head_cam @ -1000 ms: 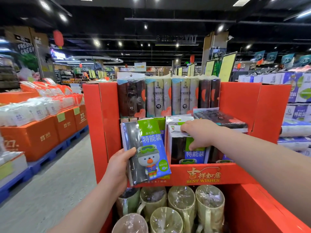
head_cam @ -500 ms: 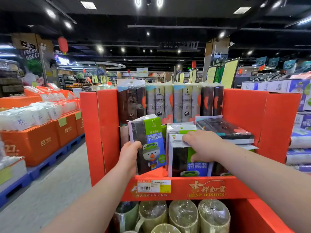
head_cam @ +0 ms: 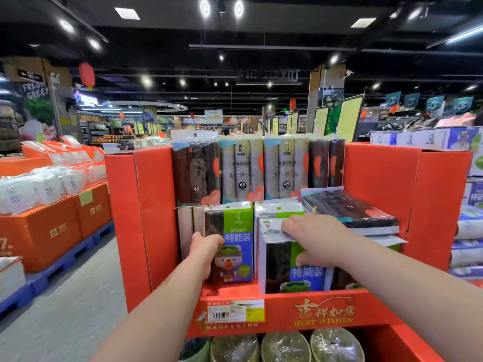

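Two tiers show on a red cardboard display stand (head_cam: 141, 218) in a supermarket aisle with a dark ceiling and spot lamps. Its upper shelf (head_cam: 282, 296) carries a price label (head_cam: 235, 310) on the front lip. Tall roll packs (head_cam: 243, 171) stand in a row at the back, and wrapped mugs (head_cam: 285, 346) sit on the tier below. Orange cartons (head_cam: 52, 231) on blue pallets (head_cam: 65, 259) line the grey floor (head_cam: 65, 309) to the left.

Both bare forearms reach forward over the shelf's lip. The left hand (head_cam: 206, 250) curls round the left edge of a green-and-blue cartoon pack (head_cam: 236, 246), thumb on its face. The right hand (head_cam: 313, 239) hooks its fingers over the top of a second pack (head_cam: 287, 273), thumb pressing the front.

The cartoon pack stands upright on the left part of the shelf, just beside the second pack, which stands against the front lip. A dark flat pack (head_cam: 347, 210) lies on the stacks behind the right hand.
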A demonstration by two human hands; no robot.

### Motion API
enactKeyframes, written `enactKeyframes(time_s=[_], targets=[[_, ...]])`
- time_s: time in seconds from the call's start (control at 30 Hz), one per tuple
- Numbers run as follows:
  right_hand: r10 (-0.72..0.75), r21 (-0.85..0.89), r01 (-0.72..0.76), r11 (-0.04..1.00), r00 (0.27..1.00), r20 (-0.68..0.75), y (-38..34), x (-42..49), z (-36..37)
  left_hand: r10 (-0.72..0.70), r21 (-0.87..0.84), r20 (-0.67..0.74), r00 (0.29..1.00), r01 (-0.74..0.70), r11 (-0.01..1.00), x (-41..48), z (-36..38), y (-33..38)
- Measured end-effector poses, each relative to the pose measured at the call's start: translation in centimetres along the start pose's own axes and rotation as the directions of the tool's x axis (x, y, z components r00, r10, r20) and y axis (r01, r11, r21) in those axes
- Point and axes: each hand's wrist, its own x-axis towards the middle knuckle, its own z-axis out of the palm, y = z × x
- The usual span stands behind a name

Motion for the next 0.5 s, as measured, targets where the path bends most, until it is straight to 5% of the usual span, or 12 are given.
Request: enactKeyframes(time_s=[0.2,0.5], targets=[[0.006,-0.007,-0.006,1.0,1.0,0.005,-0.1,0.2,0.0,0.077,-0.006,0.045,0.996,-0.077,0.997,-0.3,-0.1,0.0],[0.036,-0.01,-0.036,0.999,0.999,0.016,-0.6,-0.2,-0.3,0.122,0.238,-0.102,0.987,-0.095,0.967,-2.6,0.0,0.2]])
